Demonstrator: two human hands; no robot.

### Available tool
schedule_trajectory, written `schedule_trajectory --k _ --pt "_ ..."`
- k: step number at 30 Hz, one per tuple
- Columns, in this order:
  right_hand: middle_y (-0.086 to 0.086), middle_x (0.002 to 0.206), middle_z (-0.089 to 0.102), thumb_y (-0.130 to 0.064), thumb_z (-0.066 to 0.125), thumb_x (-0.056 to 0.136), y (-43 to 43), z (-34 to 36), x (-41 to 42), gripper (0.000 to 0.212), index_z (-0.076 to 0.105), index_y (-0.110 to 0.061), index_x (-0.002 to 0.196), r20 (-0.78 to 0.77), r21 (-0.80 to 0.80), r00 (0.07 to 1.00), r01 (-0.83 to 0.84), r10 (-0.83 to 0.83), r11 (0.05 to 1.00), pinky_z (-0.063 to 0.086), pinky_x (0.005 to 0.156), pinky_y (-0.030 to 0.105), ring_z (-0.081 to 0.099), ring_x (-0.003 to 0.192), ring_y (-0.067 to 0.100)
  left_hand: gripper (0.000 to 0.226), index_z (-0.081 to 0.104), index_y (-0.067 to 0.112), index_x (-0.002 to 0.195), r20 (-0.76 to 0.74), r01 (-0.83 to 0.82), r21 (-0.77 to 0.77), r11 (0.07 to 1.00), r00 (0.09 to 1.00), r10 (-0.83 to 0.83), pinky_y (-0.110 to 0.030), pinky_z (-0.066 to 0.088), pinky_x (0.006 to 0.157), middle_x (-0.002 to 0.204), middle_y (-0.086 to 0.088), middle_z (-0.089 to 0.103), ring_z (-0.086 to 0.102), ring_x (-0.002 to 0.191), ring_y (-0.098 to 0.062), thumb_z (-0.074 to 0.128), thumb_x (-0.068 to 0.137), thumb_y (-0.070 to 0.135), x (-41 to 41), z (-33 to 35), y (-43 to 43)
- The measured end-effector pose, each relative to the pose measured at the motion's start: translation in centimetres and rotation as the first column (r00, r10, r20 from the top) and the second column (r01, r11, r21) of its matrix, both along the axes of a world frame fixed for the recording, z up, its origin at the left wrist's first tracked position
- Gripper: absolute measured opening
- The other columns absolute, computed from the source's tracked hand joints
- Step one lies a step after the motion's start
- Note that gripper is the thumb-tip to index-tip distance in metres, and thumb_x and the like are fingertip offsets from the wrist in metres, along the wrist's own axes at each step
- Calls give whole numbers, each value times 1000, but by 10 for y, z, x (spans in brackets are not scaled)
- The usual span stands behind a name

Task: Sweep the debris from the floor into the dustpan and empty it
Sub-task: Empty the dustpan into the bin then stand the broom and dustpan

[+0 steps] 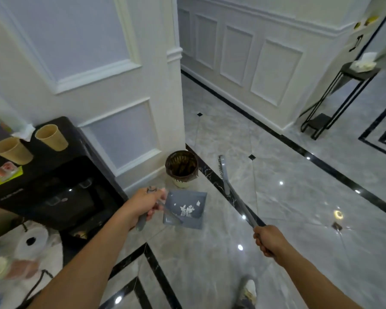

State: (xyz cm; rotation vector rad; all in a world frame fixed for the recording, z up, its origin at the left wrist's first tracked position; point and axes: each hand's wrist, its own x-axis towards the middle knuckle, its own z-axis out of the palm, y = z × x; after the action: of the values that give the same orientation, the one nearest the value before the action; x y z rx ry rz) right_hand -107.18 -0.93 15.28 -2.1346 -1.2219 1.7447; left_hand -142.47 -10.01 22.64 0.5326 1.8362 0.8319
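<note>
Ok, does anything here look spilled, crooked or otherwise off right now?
Nothing looks wrong. The white scraps lie inside the dustpan held by the left hand, near the bin. The right hand holds the broom. The floor nearby looks free of debris.

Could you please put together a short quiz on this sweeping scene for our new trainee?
1. True or false: the dustpan is empty.
2. Which hand holds the broom?
A. left hand
B. right hand
C. neither
3. Fill in: the waste bin stands on the floor against the ____, just beyond the dustpan.

Key
1. False: white paper scraps lie in it.
2. B: the right hand grips the broom's handle, while the left hand holds the dustpan's handle.
3. Wall: the bin sits at the foot of the white panelled wall.
</note>
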Motion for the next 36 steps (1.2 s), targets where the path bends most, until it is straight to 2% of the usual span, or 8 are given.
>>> schedule_trajectory --k 3,11,16,21,27,31,33,36 --pt "3 43 46 -9 52 95 54 13 23 21 55 -7 74 -11 0 997 -82 82 997 25 36 16 34 29 12 33 50 13 83 -37 -109 6 994 993 109 -21 30 40 51 -1 40 34 37 -12 58 100 41 26 4 34" --pt "8 50 46 -11 52 97 188 16 58 25 56 -6 72 12 14 959 -283 283 959 27 39 21 36 33 15 54 52 14 83 -126 -249 23 968 960 250 -22 35 41 49 -3 39 37 38 -15 61 87 67 62 20 115" --pt "7 49 47 -12 50 98 249 1 40 27 57 -5 73 44 2 930 -365 364 931 27 39 21 36 35 15 44 51 20 77 -156 -196 31 980 968 198 -27 38 44 44 -5 42 39 38 -19 60 92 60 61 14 156" --pt "4 48 48 -17 52 101 301 -2 17 29 58 -6 74 56 -32 914 -401 403 915 26 39 22 36 35 13 41 53 16 80 -182 -212 44 976 959 217 -24 37 40 54 -11 41 37 40 -19 56 97 54 34 12 206" --pt "4 50 49 -19 50 101 360 -3 -2 31 58 -7 74 96 -68 896 -429 434 901 28 41 23 37 38 12 36 44 20 80 153 -372 103 923 923 354 -19 26 36 53 4 30 27 37 -8 61 97 47 6 7 263" --pt "5 50 50 -16 51 100 398 -8 -18 30 58 -7 73 126 -90 884 -441 450 893 28 41 21 38 37 13 32 44 23 77 527 -476 138 869 778 342 -19 27 33 51 7 28 27 35 -5 58 99 41 -1 5 283" --pt "7 50 50 -14 52 99 412 -13 -26 31 56 -6 69 137 -111 879 -445 457 889 27 41 20 38 37 14 32 46 22 76 557 -485 144 862 760 335 -19 26 33 49 7 26 26 35 -5 57 99 41 4 7 291" --pt "8 50 48 -12 51 98 443 -22 -34 35 53 -7 64 138 -127 854 -487 502 864 27 40 19 37 37 15 34 44 21 77 377 -479 116 870 832 407 -20 25 35 50 6 29 27 37 -8 58 99 43 14 6 311"
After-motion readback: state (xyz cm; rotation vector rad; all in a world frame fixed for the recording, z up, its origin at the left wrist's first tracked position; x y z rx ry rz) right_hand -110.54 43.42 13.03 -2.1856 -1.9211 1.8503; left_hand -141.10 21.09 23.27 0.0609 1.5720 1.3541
